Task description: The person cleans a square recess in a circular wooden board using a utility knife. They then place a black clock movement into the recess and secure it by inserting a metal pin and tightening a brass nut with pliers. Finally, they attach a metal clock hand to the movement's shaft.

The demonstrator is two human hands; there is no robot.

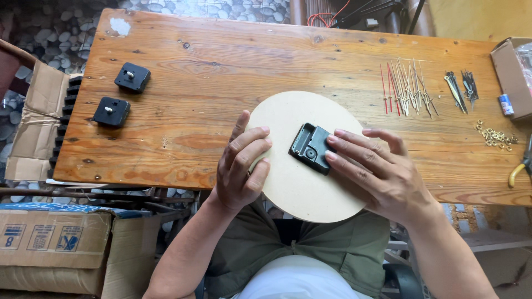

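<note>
Two hands steady a round wooden disc (299, 182) at the bench (221, 66) edge: left hand (239, 166) clasps its rim; right hand (377, 171) fingertips press the black clock mechanism (308, 147) at centre.

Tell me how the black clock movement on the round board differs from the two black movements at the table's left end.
The clock movement on the round board lies back side up, its open compartment showing; the two movements at the left lie shaft side up, pale spindles showing. The first sits on the round board under the right hand's fingertips; the others rest untouched on the wooden table. All are black, squarish boxes.
</note>
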